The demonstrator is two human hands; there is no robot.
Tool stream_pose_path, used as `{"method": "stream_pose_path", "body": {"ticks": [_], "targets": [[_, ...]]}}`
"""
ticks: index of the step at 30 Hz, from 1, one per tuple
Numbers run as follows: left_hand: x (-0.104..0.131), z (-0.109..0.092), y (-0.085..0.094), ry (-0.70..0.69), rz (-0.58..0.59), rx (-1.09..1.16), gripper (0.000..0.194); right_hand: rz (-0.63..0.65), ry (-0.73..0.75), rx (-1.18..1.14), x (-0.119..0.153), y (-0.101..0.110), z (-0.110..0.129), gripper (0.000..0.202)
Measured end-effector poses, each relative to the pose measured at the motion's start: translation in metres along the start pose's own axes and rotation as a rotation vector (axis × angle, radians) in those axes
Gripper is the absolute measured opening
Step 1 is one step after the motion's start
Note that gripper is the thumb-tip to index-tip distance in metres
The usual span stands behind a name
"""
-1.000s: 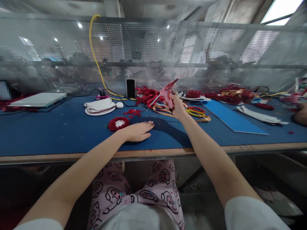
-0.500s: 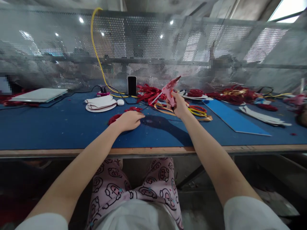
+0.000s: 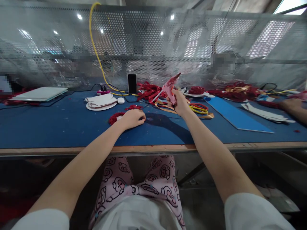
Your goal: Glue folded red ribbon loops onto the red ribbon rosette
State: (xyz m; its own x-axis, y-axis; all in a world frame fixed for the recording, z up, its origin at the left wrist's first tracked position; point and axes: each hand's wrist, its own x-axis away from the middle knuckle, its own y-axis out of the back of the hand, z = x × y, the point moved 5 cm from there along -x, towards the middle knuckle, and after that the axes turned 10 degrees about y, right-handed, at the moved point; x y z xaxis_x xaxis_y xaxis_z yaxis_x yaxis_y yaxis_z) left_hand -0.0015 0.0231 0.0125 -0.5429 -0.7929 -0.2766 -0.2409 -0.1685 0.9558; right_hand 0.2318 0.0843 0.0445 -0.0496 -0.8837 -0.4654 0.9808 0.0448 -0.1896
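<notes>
My right hand point(image 3: 180, 103) grips a pink glue gun point(image 3: 169, 91) above the table, its nozzle pointing up and to the right. A pale glue stick point(image 3: 158, 95) juts from the gun's back. On the blue table, my left hand point(image 3: 133, 118) rests with its fingers curled in; whatever they may hold is hidden. Against that hand's wrist side lies a ruffled red piece with a white centre point(image 3: 115, 118), partly covered by the hand. Just behind the fingers is a small red ribbon piece point(image 3: 133, 107).
White cut pieces point(image 3: 100, 101) are stacked at left, near a standing phone point(image 3: 132, 83). Red ribbons point(image 3: 148, 92) and yellow and red coils point(image 3: 198, 108) lie behind my right hand. A blue board point(image 3: 236, 115) is at right. Another person's arm point(image 3: 296, 107) reaches in there.
My left hand's fingers, stretched out before, are now curled in. The glue gun stays raised in my right hand. At far right, another person's hand and forearm have come into view.
</notes>
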Motion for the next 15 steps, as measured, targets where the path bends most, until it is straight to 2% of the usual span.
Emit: {"method": "stream_pose_path", "body": {"ticks": [5,12,15], "targets": [[-0.0015,-0.0015,-0.0013,-0.044,-0.042,0.036,0.025,-0.001,-0.011,-0.003,0.0004,0.0001,0.0014,0.033],[0.0030,-0.0067,-0.0006,-0.164,0.023,-0.002,0.026,0.016,0.015,-0.018,0.0023,-0.0030,0.0056,0.036],[0.0026,-0.0096,-0.0026,-0.122,0.040,-0.066,0.022,0.002,0.004,-0.013,0.0017,-0.0029,0.0052,0.035]]}}
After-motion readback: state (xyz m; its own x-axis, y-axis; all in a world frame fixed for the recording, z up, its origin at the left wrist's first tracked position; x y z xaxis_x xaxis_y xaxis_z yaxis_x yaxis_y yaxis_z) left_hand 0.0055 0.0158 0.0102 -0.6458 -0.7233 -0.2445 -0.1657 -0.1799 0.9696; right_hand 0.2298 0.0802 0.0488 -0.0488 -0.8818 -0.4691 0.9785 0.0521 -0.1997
